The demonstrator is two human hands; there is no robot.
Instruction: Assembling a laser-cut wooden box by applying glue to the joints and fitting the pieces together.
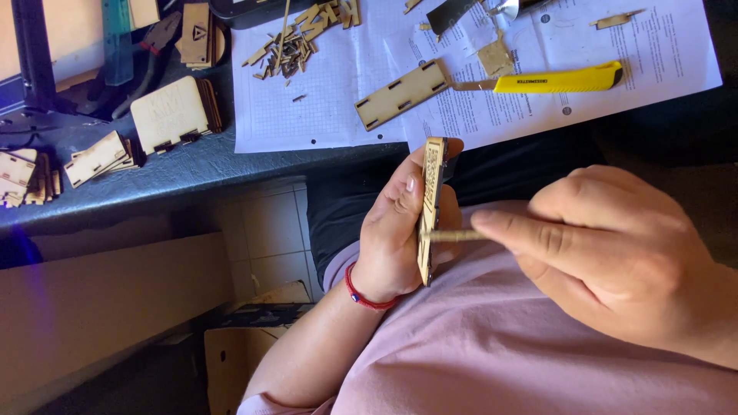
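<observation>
My left hand [396, 227] grips a thin laser-cut wooden panel [430, 201], held edge-on and upright over my lap, thumb along its near face. A red cord bracelet [361, 296] circles that wrist. My right hand [607, 250] pinches a thin wooden stick [455, 236] between thumb and forefinger. The stick's tip touches the panel's right edge near the middle.
On the dark table lie white printed sheets [323, 92], a slotted wooden strip [401, 94], a yellow utility knife [550, 81], a pile of wood scraps [296, 38], stacked cut wooden parts [173, 115] and pliers [146, 58]. Cardboard boxes [254, 338] stand on the tiled floor below.
</observation>
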